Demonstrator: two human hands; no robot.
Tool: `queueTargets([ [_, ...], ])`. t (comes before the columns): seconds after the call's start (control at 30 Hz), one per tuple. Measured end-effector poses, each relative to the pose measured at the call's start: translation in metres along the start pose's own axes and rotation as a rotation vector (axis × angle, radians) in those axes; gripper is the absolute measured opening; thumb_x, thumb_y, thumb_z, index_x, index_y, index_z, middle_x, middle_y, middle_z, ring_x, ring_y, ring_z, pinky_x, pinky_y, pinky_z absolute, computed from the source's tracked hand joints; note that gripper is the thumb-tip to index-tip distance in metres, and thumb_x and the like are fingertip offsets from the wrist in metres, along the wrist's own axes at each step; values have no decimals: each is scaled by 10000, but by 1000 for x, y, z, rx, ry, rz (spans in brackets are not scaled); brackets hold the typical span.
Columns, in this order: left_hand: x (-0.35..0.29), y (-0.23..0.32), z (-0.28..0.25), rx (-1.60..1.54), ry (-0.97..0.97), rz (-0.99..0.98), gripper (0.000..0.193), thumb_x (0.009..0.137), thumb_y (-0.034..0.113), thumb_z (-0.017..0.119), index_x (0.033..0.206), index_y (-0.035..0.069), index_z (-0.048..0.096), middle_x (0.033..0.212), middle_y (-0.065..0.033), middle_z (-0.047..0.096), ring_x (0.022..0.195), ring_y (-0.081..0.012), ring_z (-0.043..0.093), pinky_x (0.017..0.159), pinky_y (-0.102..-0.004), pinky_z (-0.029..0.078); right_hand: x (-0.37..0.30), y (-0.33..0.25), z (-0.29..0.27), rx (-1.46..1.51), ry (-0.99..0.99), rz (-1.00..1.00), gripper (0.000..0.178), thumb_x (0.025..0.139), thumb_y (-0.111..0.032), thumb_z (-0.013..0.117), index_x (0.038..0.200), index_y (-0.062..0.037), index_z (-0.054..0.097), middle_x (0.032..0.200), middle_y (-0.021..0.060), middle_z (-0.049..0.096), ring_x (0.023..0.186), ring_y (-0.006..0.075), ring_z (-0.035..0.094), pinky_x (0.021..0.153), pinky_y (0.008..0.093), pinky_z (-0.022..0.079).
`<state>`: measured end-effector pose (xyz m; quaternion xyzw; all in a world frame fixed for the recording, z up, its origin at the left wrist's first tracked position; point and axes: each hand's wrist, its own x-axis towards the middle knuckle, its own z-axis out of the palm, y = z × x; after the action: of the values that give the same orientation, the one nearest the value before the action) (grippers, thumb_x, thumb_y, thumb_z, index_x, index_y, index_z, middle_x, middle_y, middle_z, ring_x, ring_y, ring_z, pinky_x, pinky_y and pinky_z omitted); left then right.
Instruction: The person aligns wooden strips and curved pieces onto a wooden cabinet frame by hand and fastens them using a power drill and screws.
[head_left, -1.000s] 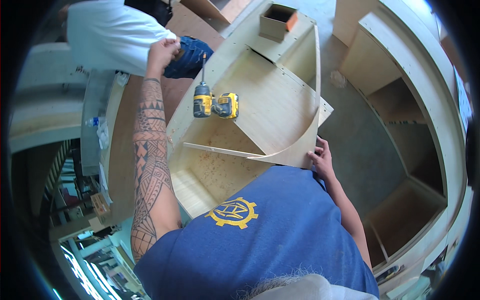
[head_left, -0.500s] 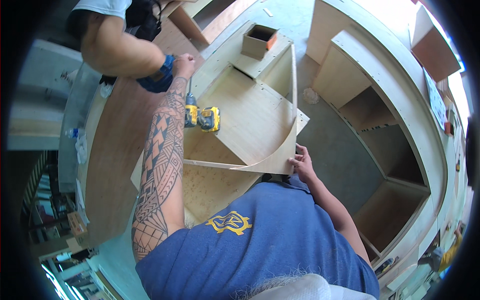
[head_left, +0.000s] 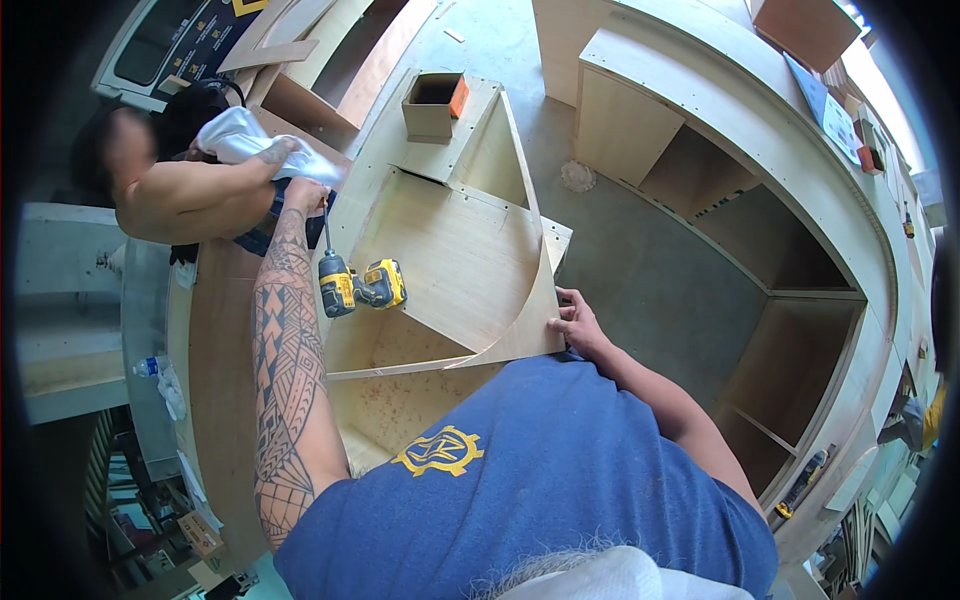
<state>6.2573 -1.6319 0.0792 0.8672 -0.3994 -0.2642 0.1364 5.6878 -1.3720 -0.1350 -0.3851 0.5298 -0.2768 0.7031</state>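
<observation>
A yellow-and-black cordless impact driver point(head_left: 362, 287) is over the left side of a light plywood cabinet piece point(head_left: 450, 235). Its long bit points up to my left hand point(head_left: 306, 196), whose closed fingers grip the bit's end. My right hand point(head_left: 582, 326) pinches the near right corner of a curved plywood rim point(head_left: 535, 318) on that piece, thumb and fingers on its edge. An open cardboard box point(head_left: 434, 108) with an orange side stands on the far end of the piece.
At the left, another person point(head_left: 190, 200) handles a white cloth point(head_left: 245, 140) close to my left hand. A long curved plywood cabinet point(head_left: 720, 150) with open compartments wraps round the right. A second power tool point(head_left: 800, 485) sits at the lower right.
My left hand and the driver have come nearer to me over the piece. My view has shifted right. The other person's white cloth is now bunched around their hands; my right hand keeps its grip.
</observation>
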Motion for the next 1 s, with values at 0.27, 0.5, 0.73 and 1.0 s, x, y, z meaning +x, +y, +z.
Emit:
queueTargets([
  [0.27,-17,-46,10,-661,-204,-22,267,1076,344,649,1201,109,661,1032,5,687,937,-141,682,902,-367,569,-2,-10,6,102,-8,35,750,909,44,752,1573,-139,455,1036,63,670,976,177,678,908,382,576],
  [0.5,-79,-218,-6,-321,-84,143,472,972,-51,613,1428,68,601,1284,-97,724,1133,-185,695,913,-307,570,-11,-27,17,169,-74,60,744,930,81,711,1581,-130,420,1132,127,708,1012,215,704,880,418,605],
  [0.73,-194,-165,120,-621,-126,441,773,832,157,897,1505,16,543,1556,-127,566,1382,-222,557,1189,-374,442,-13,-20,2,154,22,108,745,933,92,694,1578,-148,408,1123,137,714,996,235,715,831,420,613],
  [1.0,-203,-122,170,-1208,322,342,512,959,129,786,1421,55,578,1267,-46,649,1119,-185,643,1023,-383,541,-10,-33,12,112,17,121,765,919,62,731,1579,-161,416,1064,112,708,920,215,710,753,409,611],
])
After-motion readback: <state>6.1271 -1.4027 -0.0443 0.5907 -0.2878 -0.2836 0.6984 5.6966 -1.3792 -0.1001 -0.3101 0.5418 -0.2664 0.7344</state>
